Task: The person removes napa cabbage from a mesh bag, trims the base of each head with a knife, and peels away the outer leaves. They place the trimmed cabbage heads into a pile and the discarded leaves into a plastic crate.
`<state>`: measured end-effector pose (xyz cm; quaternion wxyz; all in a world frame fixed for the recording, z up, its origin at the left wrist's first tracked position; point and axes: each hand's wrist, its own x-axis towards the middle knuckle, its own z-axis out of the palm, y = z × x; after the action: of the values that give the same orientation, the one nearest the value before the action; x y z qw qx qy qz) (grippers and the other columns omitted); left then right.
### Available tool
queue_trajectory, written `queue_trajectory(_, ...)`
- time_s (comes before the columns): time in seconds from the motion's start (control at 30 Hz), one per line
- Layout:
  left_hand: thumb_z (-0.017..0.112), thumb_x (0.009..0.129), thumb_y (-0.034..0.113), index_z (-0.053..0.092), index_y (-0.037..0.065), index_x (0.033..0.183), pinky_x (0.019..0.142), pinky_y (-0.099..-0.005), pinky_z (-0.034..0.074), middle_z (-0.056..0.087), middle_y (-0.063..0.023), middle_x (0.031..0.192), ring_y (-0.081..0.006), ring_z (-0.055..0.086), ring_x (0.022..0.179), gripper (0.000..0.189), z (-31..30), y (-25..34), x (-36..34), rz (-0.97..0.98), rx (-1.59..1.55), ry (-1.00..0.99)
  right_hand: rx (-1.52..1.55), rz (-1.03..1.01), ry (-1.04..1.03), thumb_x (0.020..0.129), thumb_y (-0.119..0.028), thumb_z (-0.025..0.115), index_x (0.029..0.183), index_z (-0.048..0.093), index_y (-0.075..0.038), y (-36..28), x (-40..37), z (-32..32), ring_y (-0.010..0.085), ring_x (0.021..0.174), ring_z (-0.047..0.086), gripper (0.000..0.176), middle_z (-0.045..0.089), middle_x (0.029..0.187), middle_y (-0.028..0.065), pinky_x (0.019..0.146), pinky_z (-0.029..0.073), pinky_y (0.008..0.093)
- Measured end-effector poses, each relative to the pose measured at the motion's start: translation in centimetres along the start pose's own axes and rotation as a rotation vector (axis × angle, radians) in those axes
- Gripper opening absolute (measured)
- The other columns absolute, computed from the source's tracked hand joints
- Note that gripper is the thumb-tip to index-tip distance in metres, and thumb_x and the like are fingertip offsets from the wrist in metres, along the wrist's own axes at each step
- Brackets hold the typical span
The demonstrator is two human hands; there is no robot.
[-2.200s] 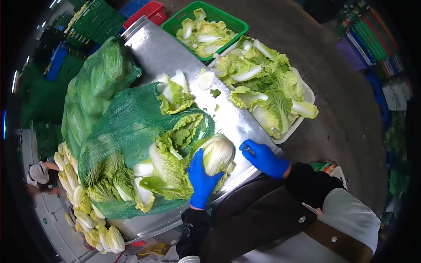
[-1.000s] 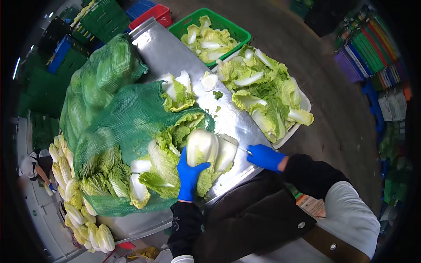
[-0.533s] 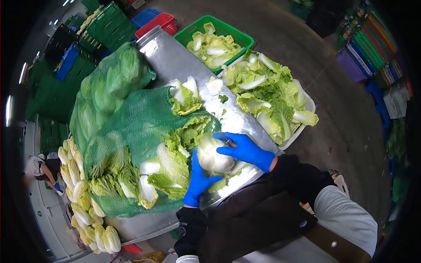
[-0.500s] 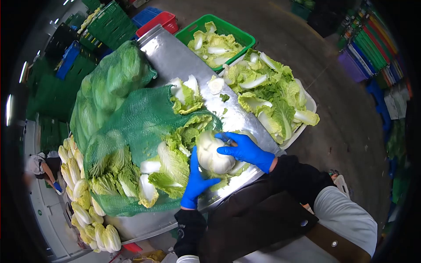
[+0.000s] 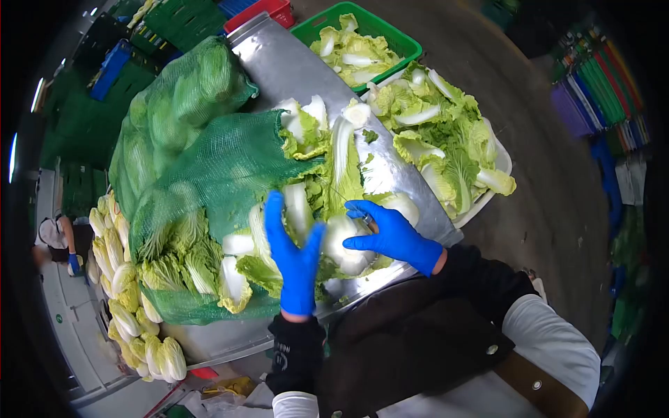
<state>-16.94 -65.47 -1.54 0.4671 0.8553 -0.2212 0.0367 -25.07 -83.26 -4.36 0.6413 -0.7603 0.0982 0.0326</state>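
A Chinese cabbage (image 5: 346, 252) lies on the metal table with its pale base toward me. Across its upper right side is my right hand (image 5: 390, 237), blue-gloved, its fingers curled round what looks like a small knife (image 5: 369, 221), mostly hidden. My left hand (image 5: 293, 254), also gloved, is raised just left of the cabbage, thumb and fingers spread and holding nothing. Loose outer leaves (image 5: 298, 209) lie behind and beside it. A long white-ribbed leaf (image 5: 343, 150) stretches beyond the cabbage, near a cut stump (image 5: 357, 113).
Green mesh sacks (image 5: 174, 118) of cabbages cover the table's left part. A white tub (image 5: 503, 167) and a green crate (image 5: 411, 57), both with leaves, stand on the far right side. More cabbages (image 5: 125, 320) are piled at left, near another person (image 5: 56, 233).
My left hand has come off the cabbage, moving left and opening. A long leaf now lies beyond the cabbage. My right hand stays at the cabbage; the whole view has shifted slightly.
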Motion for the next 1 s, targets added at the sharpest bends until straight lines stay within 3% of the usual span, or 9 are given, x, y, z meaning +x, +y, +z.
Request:
queue_trajectory(0.07, 0.076, 0.07, 0.024, 0.032, -0.001, 0.136, 0.104, -0.0419, 0.032, 0.039, -0.0218, 0.137, -0.0368, 0.037, 0.127, 0.084, 0.6, 2.4, -0.6, 0.113, -0.153, -0.086, 0.09, -0.025, -0.004, 0.068, -0.027, 0.081, 0.125, 0.048, -0.001, 0.8, 1.1, -0.3, 0.0181, 0.106, 0.056, 0.07, 0.059, 0.114, 0.0118, 0.092, 0.043, 0.0303)
queue_trajectory(0.13, 0.078, 0.069, 0.026, 0.03, 0.0, 0.138, 0.097, -0.0407, 0.04, 0.043, -0.0218, 0.133, -0.0346, 0.047, 0.119, 0.088, 1.1, 2.1, -3.1, -0.007, 0.044, -0.359, 0.088, -0.059, -0.048, 0.071, -0.03, 0.078, 0.123, 0.05, -0.001, 2.1, 2.0, -0.7, 0.019, 0.103, 0.058, 0.066, 0.06, 0.113, 0.0124, 0.09, 0.044, 0.0306)
queue_trajectory(0.3, 0.077, 0.071, 0.021, 0.04, 0.0, 0.133, 0.083, -0.036, 0.05, 0.055, -0.0193, 0.122, -0.0299, 0.061, 0.101, 0.075, -1.0, -0.8, -3.8, 0.142, 0.083, -0.309, 0.184, 0.005, -0.071, 0.071, -0.022, 0.079, 0.118, 0.055, 0.001, 0.8, 2.9, -1.6, 0.0138, 0.099, 0.057, 0.058, 0.062, 0.107, 0.0081, 0.089, 0.044, 0.0283)
queue_trajectory(0.4, 0.077, 0.07, 0.015, 0.044, 0.003, 0.13, 0.088, -0.0353, 0.047, 0.052, -0.0179, 0.125, -0.0286, 0.058, 0.106, 0.069, -2.7, -2.6, -4.3, -0.388, -0.011, -0.673, 0.171, 0.044, -0.056, 0.074, -0.022, 0.076, 0.113, 0.058, 0.001, 1.5, 3.4, -2.5, 0.0113, 0.094, 0.056, 0.048, 0.063, 0.1, 0.007, 0.086, 0.045, 0.0276)
queue_trajectory(0.43, 0.077, 0.07, 0.015, 0.044, 0.003, 0.13, 0.088, -0.0353, 0.047, 0.052, -0.0179, 0.125, -0.0286, 0.058, 0.106, 0.069, -2.6, -2.3, -4.1, -0.384, -0.01, -0.678, 0.136, 0.056, -0.059, 0.075, -0.024, 0.076, 0.113, 0.058, 0.0, 1.6, 3.6, -2.7, 0.0109, 0.093, 0.055, 0.049, 0.063, 0.099, 0.007, 0.086, 0.045, 0.0278)
queue_trajectory(0.5, 0.079, 0.066, 0.014, 0.044, 0.006, 0.131, 0.093, -0.0363, 0.044, 0.049, -0.0165, 0.129, -0.0299, 0.052, 0.114, 0.074, -2.3, -0.8, -3.2, 0.1, 0.267, -0.213, 0.099, 0.05, -0.072, 0.075, -0.026, 0.076, 0.113, 0.058, 0.0, 0.7, 3.2, -2.8, 0.0112, 0.093, 0.056, 0.05, 0.063, 0.099, 0.0072, 0.085, 0.045, 0.0278)
queue_trajectory(0.7, 0.082, 0.06, 0.013, 0.051, 0.003, 0.118, 0.088, -0.036, 0.045, 0.055, -0.0128, 0.111, -0.0295, 0.055, 0.103, 0.067, 1.4, 2.1, -2.9, 0.122, 0.101, -0.16, -0.075, 0.015, -0.095, 0.076, -0.032, 0.074, 0.115, 0.057, -0.003, -0.1, 3.5, -2.1, 0.0139, 0.09, 0.059, 0.052, 0.064, 0.098, 0.009, 0.083, 0.045, 0.0282)
queue_trajectory(0.9, 0.081, 0.061, 0.012, 0.054, 0.003, 0.106, 0.082, -0.038, 0.045, 0.056, -0.0111, 0.098, -0.029, 0.055, 0.092, 0.054, 1.2, -1.4, -6.7, -0.082, 0.259, -0.136, -0.131, -0.017, 0.017, 0.071, -0.051, 0.072, 0.109, 0.06, -0.004, 0.2, 3.6, -2.2, 0.0268, 0.082, 0.063, 0.062, 0.065, 0.089, 0.0148, 0.075, 0.048, 0.0328)
queue_trajectory(1.0, 0.077, 0.069, 0.013, 0.05, 0.003, 0.117, 0.085, -0.0406, 0.043, 0.054, -0.0158, 0.112, -0.0327, 0.053, 0.101, 0.057, -1.7, -4.5, -6.0, -0.343, 0.242, 0.022, -0.128, -0.001, -0.016, 0.07, -0.051, 0.072, 0.108, 0.061, -0.004, -0.3, 3.3, -2.4, 0.0269, 0.08, 0.063, 0.061, 0.065, 0.089, 0.0146, 0.073, 0.048, 0.0334)
